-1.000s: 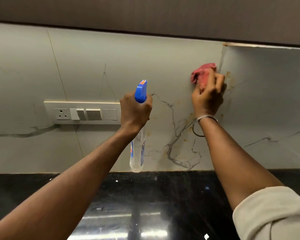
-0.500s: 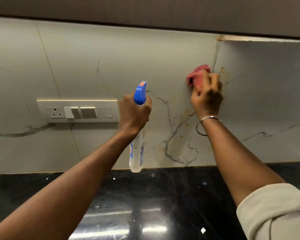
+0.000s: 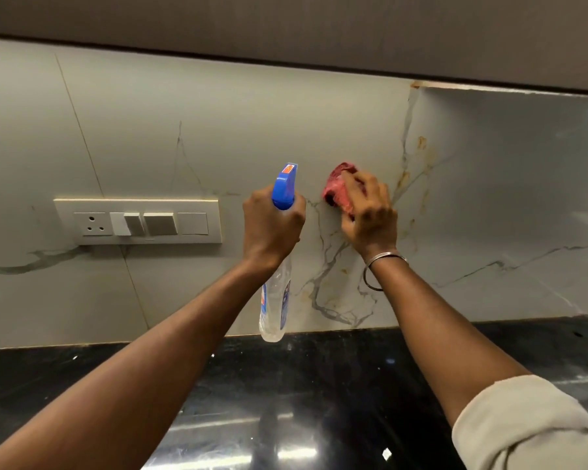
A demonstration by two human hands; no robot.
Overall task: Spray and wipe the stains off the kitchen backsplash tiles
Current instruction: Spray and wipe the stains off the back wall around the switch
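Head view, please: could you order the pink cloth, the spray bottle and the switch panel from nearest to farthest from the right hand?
1. pink cloth: gripped in the right hand itself.
2. spray bottle: close by, just to the left of that hand.
3. switch panel: farthest, well off to the left.

Glossy marble-look backsplash tiles [image 3: 218, 123], polished black stone countertop [image 3: 319, 385], clear plastic spray bottle [image 3: 275, 300], crumpled red cloth [image 3: 336, 191].

Bare backsplash tiles [image 3: 510, 205] to your right; raised switch panel [image 3: 138, 221] on your left, cabinet [image 3: 286, 25] overhead, desk [image 3: 319, 385] below.
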